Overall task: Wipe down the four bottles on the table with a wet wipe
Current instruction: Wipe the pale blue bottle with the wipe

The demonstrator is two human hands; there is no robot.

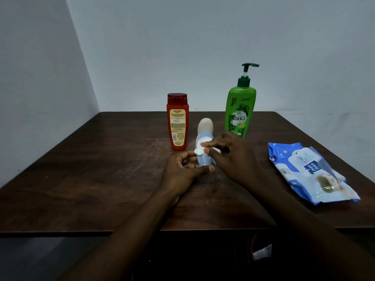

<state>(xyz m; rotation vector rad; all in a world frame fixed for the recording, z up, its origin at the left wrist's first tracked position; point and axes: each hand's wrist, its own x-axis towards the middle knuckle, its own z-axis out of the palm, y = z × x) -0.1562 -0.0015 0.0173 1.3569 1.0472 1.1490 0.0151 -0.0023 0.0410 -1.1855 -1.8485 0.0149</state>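
On the dark wooden table [101, 179], centre: one pale blue bottle [203, 157] with a cream rounded top, tilted off the surface, its lower end cupped in the left hand [182, 169], fingers curled loosely round it. Right hand [233, 157]: fingertips pinched on a crumpled white wet wipe [199, 148], pressed against the bottle's side; wiping judged in progress. Behind, standing upright and apart: one red bottle [178, 122], one green pump bottle [240, 110]. Whether either has been wiped cannot be told. A small dark object shows at the right fingers, too hidden to identify; a fourth bottle cannot be confirmed. Right side of table: blue wipes pack [308, 173], lying flat. Judged remaining: finish this bottle, then any not yet wiped.
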